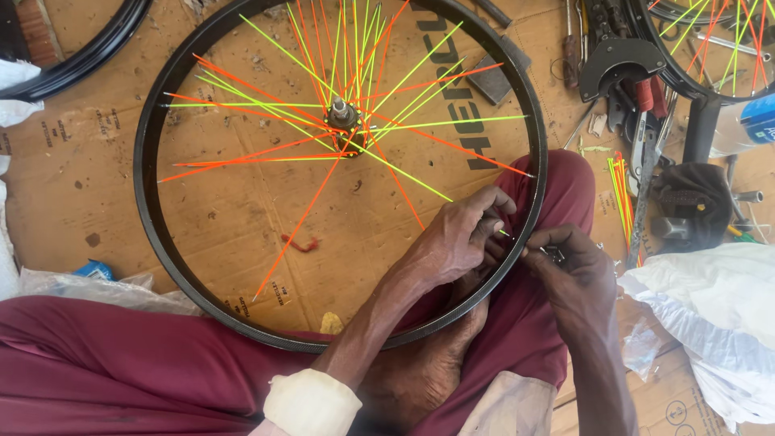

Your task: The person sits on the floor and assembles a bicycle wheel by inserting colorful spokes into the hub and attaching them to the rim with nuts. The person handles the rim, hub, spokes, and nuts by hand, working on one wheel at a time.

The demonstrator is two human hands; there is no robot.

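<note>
Black bicycle wheel rim lies across the person's lap over cardboard. Left hand pinches a green spoke at the rim; right hand pinches a small nipple tool. Rim looks stiff and light; spokes thin and bendy, best held near the ends.

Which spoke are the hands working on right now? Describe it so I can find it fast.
Start at the big black rim lying on cardboard, then go to its lower right edge, where the left hand and right hand meet. The yellow-green spoke runs from the hub into the left fingers; neighbouring spokes there are orange.
</note>
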